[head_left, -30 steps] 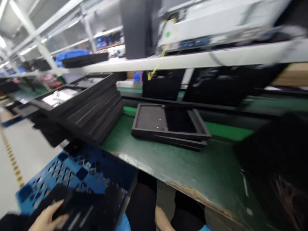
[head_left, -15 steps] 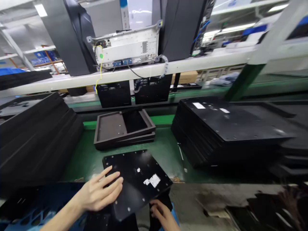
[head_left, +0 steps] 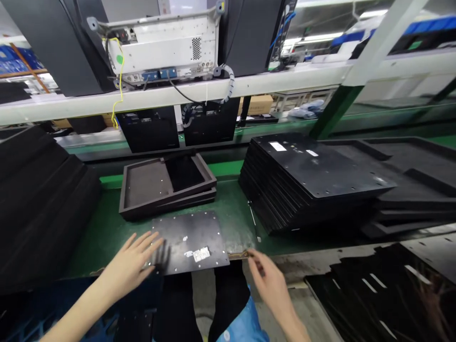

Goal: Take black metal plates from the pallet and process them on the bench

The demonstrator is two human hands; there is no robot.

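Observation:
A flat black metal panel [head_left: 194,244] with small screw spots along its rim and a torn white label lies on the green bench, its near edge at the bench's front edge. My left hand [head_left: 133,261] is open at the panel's left side, fingers spread and casting a shadow on it. Just right of the panel's near corner is my right hand [head_left: 269,278], fingers loosely bent and apart, with nothing visible in it. A thin metal rod-like tool [head_left: 253,219] lies on the bench beyond the right hand.
Grey foam trays [head_left: 142,211] stand behind the panel, the top one holding a black plate. To the right rises a stack of black panels [head_left: 335,166] beside more foam trays [head_left: 420,156]. Dark foam [head_left: 39,199] is piled at left. Black sheets [head_left: 377,289] lie low at right.
The panel was tilted in my hands over the bench edge; now it lies flat on the bench. My right hand has come off it and moved right and up.

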